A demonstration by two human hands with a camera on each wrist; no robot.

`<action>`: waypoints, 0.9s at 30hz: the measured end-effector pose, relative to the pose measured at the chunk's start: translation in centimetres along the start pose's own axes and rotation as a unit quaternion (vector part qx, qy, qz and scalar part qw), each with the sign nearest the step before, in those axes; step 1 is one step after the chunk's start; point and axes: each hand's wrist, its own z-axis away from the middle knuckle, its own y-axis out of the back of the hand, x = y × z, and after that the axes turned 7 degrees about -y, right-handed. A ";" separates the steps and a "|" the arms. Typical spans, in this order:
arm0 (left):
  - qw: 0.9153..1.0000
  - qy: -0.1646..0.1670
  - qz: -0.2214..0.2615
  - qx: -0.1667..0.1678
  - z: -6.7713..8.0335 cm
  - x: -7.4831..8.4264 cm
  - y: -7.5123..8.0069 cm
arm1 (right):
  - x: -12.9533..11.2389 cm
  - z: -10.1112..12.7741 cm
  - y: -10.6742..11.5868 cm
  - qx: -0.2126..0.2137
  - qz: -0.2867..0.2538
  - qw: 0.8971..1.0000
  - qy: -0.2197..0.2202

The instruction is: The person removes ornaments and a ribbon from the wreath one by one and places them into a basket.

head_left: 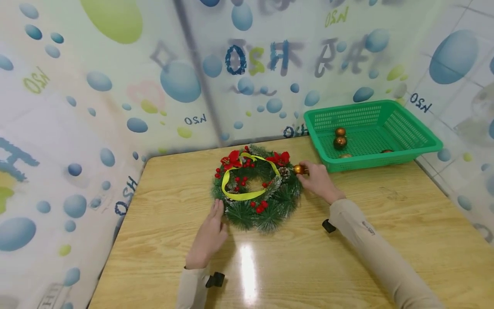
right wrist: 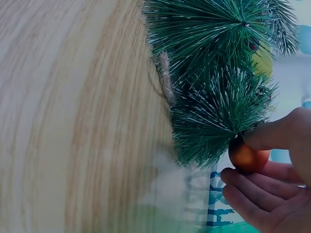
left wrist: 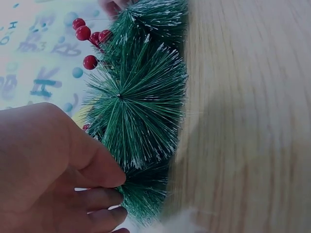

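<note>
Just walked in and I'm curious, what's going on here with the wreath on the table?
A person is working on a Christmas wreath that lies flat on a wooden table. The right hand pinches a small golden ball against the wreath's right edge. The left hand rests with straight fingers against the wreath's lower left edge. A green basket at the back right of the table holds a few more golden balls.

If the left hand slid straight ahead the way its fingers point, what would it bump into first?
Most likely the wreath: the left hand lies flat on the table, fingertips already at its green needle edge, so it would push straight into those branches.
</note>
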 end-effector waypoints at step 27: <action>1.000 0.013 0.003 -0.013 -0.2 0.2 0.0 | -3.0 0.6 2.3 0.045 -0.007 0.997 0.070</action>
